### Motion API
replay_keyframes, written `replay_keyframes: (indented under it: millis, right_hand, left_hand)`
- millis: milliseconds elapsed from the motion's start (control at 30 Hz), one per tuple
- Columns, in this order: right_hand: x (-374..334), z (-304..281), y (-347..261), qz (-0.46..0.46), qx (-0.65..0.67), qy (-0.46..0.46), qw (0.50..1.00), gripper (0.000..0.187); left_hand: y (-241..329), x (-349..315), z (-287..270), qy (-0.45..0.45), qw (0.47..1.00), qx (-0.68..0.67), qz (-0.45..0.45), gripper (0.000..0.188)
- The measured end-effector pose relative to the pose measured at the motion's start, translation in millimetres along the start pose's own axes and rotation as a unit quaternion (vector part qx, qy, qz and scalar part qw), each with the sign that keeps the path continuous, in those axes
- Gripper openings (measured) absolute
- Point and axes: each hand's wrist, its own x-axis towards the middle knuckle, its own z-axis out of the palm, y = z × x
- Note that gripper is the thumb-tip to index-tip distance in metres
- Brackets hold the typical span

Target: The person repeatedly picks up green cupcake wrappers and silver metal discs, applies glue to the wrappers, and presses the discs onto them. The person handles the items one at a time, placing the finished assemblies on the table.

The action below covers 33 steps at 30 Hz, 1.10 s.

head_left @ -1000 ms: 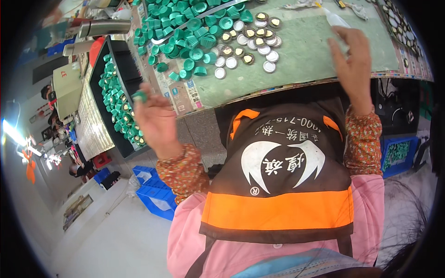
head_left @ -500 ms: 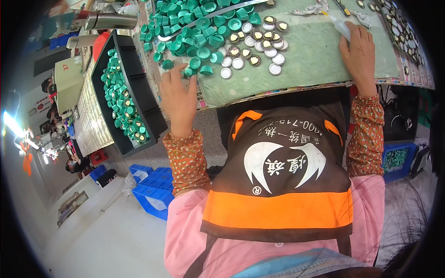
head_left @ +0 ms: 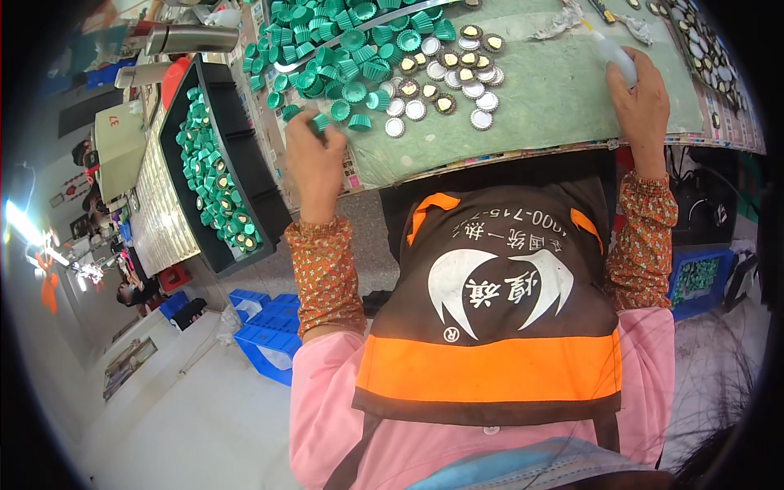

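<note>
My left hand [head_left: 315, 167] is closed at the near left of the green work mat [head_left: 523, 90], its thumb and fingers round a small green fluted cup [head_left: 319, 122]. Ahead of it spreads a heap of the same green cups [head_left: 353, 41]. My right hand [head_left: 642, 102], on the right of the mat, is wrapped round a white squeeze bottle [head_left: 614, 57] with a yellow tip that points to the far left. Between my hands lie several small round crimped caps [head_left: 482, 119] with white insides. Among them are darker ones [head_left: 445, 103] with a pale piece in the middle.
A black bin [head_left: 260, 175] with more green cups stands to the left of the table. On the far right lies a tray of round caps [head_left: 709, 57]. Crumpled paper [head_left: 563, 20] is at the back. Blue crates [head_left: 273, 331] sit on the floor.
My left hand's fingers have closed on a green cup at the heap's near edge. My right hand has shifted slightly nearer and right with the bottle in it.
</note>
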Motion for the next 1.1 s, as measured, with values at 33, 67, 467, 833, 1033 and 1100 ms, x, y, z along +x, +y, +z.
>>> replay_keyframes:
  millis: [33,67,467,833,1033,1100]
  right_hand:
    - [1,-5,-1,0.028,0.014,-0.018,0.999,0.031]
    - [2,-10,-1,0.057,0.028,-0.036,0.997,0.03]
    - [-4,-17,14,0.246,0.577,-0.093,0.773,0.031]
    - [-54,-35,-104,0.091,0.553,-0.293,0.775,0.038]
    - [-72,-34,-115,-0.062,0.471,-0.252,0.843,0.026]
    - [-76,-31,-118,-0.099,0.455,-0.227,0.855,0.025]
  left_hand:
    - [-6,0,-1,-0.018,0.987,-0.146,-0.071,0.029]
    - [-12,-2,-3,-0.035,0.947,-0.287,-0.14,0.03]
    - [65,-20,-36,-0.24,0.466,-0.812,-0.256,0.047]
    - [107,-38,-24,-0.335,0.412,-0.808,-0.256,0.059]
    - [117,-50,-23,-0.34,0.439,-0.786,-0.274,0.056]
    - [116,-54,-21,-0.344,0.434,-0.788,-0.27,0.055]
